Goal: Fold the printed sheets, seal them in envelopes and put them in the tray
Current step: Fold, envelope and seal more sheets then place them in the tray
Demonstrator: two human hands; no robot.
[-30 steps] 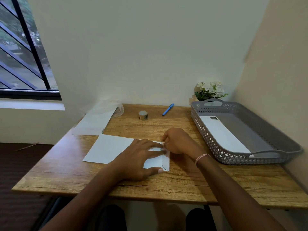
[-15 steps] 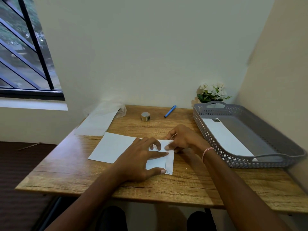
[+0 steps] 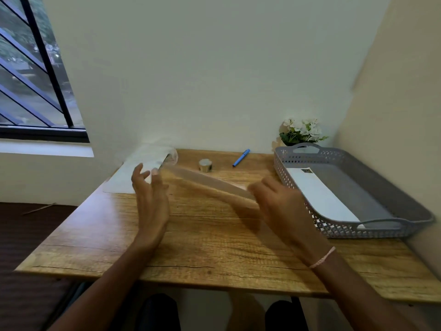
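Both hands were raised above the wooden tabletop (image 3: 214,240) in the middle of the frame, with a motion-blurred envelope (image 3: 210,182) stretched between them as a pale, slanting streak running from the upper left down to the right. The left hand (image 3: 150,201) stood left of centre, palm turned inward and its fingers (image 3: 138,173) loosely spread and pointing up; whether they touched the near end of the envelope could not be told through the blur. The right hand (image 3: 279,206) sat right of centre, its fingers curled toward the lower end of the streak, and it appeared to be pinching that end, though the smear left the grip uncertain. A thin pink band (image 3: 322,258) circled the right wrist. At the right edge of the frame a grey perforated tray (image 3: 405,206) rested on the tabletop, and a sealed white envelope in the tray (image 3: 319,194) lay flat along its left side with a small dark stamp at its far corner. Toward the back of the tabletop stood a small roll of tape (image 3: 205,165) and, to its right, a blue pen (image 3: 241,158). In the back left corner lay a stack of white sheets (image 3: 133,174) partly within a clear plastic wrapper. White flowers (image 3: 301,131) stood behind the tray against the wall, and a barred window (image 3: 35,80) filled the upper left.
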